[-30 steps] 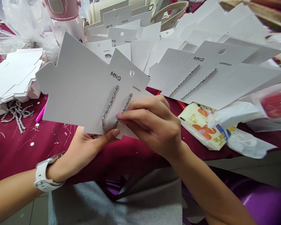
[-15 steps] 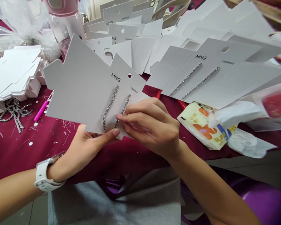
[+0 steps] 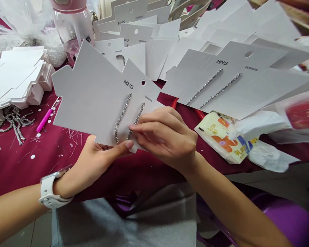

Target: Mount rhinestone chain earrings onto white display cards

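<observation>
A white earring card (image 3: 92,92) printed MNG is held tilted above the table edge. My left hand (image 3: 103,156) grips its lower edge, thumb on the front and fingers behind. Two sparkling silver chain earrings lie on the card: the left earring (image 3: 123,115) bends near its lower end, and the right earring (image 3: 139,115) runs beside it. The fingers of my right hand (image 3: 167,137) are pinched at the lower part of the right earring, thumb and index finger touching it. The very tip of that pinch is partly hidden.
Finished-looking cards with silver earrings (image 3: 221,87) lean at the right. Stacked blank cards (image 3: 18,79), silver chains (image 3: 14,125) and a pink pen-like tool (image 3: 44,120) lie left. A bottle (image 3: 72,31) stands behind; a tissue pack (image 3: 221,137) lies right on the maroon cloth (image 3: 105,178).
The card and both hands have shifted only slightly in view. The grip on the card and the pinch at the right earring stay the same.
</observation>
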### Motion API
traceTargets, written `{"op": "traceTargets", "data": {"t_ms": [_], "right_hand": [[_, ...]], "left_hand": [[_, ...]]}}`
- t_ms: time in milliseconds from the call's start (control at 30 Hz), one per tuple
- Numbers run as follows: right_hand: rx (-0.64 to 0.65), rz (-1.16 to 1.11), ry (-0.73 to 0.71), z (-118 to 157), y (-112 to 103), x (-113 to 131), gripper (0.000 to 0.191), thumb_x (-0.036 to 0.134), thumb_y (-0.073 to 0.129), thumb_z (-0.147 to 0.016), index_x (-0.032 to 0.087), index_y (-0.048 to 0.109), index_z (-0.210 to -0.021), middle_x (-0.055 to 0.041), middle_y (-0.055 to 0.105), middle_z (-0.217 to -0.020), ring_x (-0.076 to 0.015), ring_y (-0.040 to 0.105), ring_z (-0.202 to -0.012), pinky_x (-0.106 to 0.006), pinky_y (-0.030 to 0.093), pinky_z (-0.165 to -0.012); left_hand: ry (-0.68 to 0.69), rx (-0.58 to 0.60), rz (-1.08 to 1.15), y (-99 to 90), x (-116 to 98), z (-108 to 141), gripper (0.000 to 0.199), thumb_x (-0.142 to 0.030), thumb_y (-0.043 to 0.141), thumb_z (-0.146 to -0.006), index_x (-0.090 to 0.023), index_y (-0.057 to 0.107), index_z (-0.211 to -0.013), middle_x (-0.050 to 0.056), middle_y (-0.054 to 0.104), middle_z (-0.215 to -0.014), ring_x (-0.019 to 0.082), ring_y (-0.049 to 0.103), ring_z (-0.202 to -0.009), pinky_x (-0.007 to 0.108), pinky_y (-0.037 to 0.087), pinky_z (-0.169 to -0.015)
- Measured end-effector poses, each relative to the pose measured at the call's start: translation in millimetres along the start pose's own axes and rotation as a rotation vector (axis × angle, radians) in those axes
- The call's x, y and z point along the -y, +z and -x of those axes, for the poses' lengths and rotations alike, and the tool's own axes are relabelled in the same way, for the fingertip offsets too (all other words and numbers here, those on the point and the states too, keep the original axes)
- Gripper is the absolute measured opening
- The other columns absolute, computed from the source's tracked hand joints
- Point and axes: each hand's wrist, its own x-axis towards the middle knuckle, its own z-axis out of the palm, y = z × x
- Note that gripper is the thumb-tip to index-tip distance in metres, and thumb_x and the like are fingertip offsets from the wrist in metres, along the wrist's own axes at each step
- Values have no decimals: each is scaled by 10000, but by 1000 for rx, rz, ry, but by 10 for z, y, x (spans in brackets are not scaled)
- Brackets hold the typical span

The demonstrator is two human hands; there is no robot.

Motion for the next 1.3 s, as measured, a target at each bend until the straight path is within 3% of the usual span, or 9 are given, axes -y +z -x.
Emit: {"op": "traceTargets", "data": {"t_ms": [133,333,467,800,1133,1300], "right_hand": [[30,-53,51,-2,-40,-6,123,97,596,-787,205,614,-842,-22,653,-798,-125,587,-729,-292,506,-676],[111,-93,99,-3,-82,-18,129,111,559,-816,208,629,-866,-28,644,-814,-133,597,-776,-296,501,-689],[117,-95,103,14,-71,-25,120,131,546,-829,204,630,-876,-31,634,-826,-135,593,-784,-303,498,-706],[134,-89,83,17,-75,-28,110,126,547,-827,187,624,-876,-38,636,-831,-130,592,-780,-295,496,-714],[79,-57,52,20,-21,-11,78,155,568,-815,201,624,-846,-25,639,-811,-132,590,-752,-306,506,-686],[41,-75,23,31,14,-11,59,119,588,-794,173,598,-816,-38,630,-805,-123,574,-744,-299,496,-695]], "left_hand": [[6,-37,-51,15,-46,2,94,-247,700,-727,-161,706,-764,11,731,-800,152,678,-833,222,547,-773],[16,-36,-93,28,-77,6,93,-251,699,-728,-172,707,-776,2,732,-794,146,680,-818,217,543,-776],[7,-30,-89,20,-58,2,151,-268,684,-743,-168,707,-853,14,732,-847,159,681,-839,236,547,-787],[7,-40,-52,24,-66,-3,110,-234,698,-727,-162,710,-809,11,734,-822,156,685,-826,227,553,-790],[-45,-48,-8,28,-39,3,124,-279,718,-703,-163,714,-747,19,725,-733,179,679,-821,274,558,-794],[-68,-41,-12,5,-25,9,130,-285,713,-709,-156,715,-694,21,721,-717,153,671,-781,237,549,-763]]}}
